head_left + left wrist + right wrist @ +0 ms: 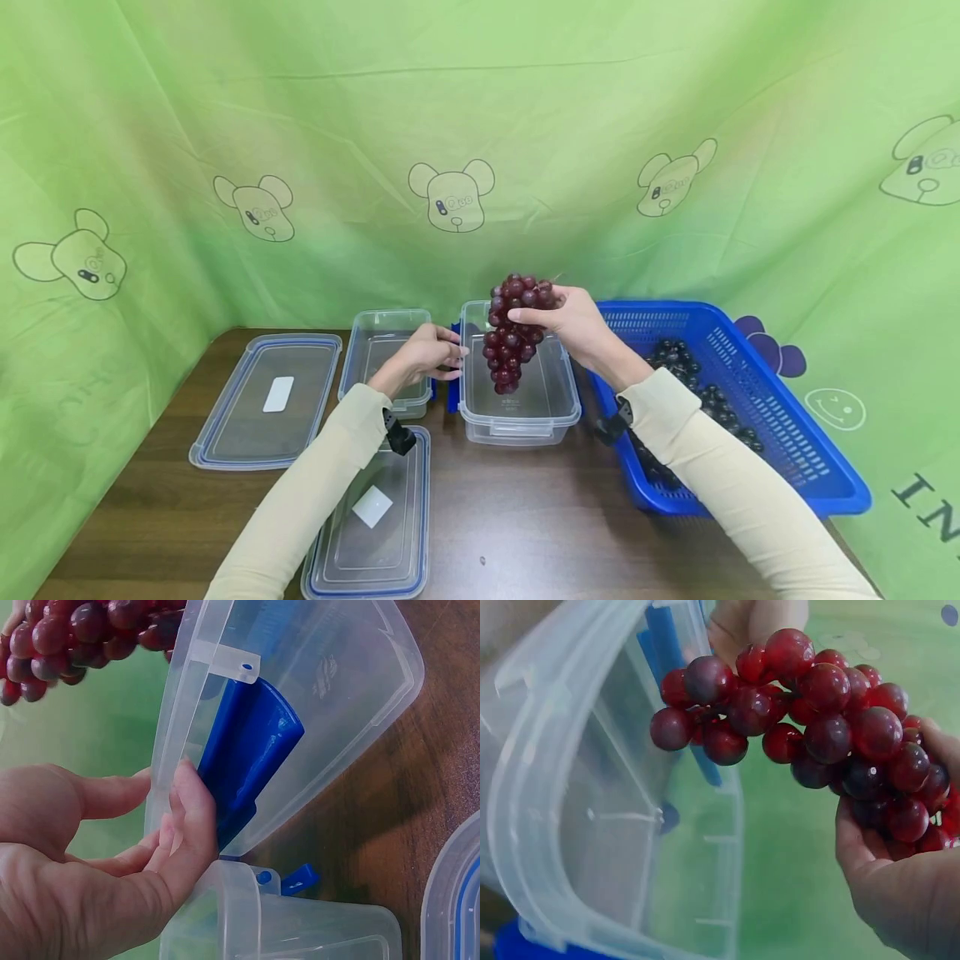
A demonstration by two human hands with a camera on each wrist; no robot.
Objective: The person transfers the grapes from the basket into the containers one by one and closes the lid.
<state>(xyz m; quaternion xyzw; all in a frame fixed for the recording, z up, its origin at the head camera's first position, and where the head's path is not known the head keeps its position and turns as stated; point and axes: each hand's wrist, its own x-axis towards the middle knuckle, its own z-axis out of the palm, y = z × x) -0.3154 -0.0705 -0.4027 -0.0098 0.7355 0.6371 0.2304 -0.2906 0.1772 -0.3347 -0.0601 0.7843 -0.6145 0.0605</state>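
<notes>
Clearly, the right hand's grip (pixel 573 325) grasps the grape bunch (pixel 513 342) by its upper end; its long axis hangs near upright over the mid-frame clear container (pixel 543 400), whose left rim the left hand (pixel 423 354) holds.

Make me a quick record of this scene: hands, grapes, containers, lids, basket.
right hand: holds red grape bunch above right container
left hand: touches right container's side
left container: clear plastic, uncovered, like the right
left lid: on wooden table
near lid: on same table
blue basket: holds dark grapes
</notes>
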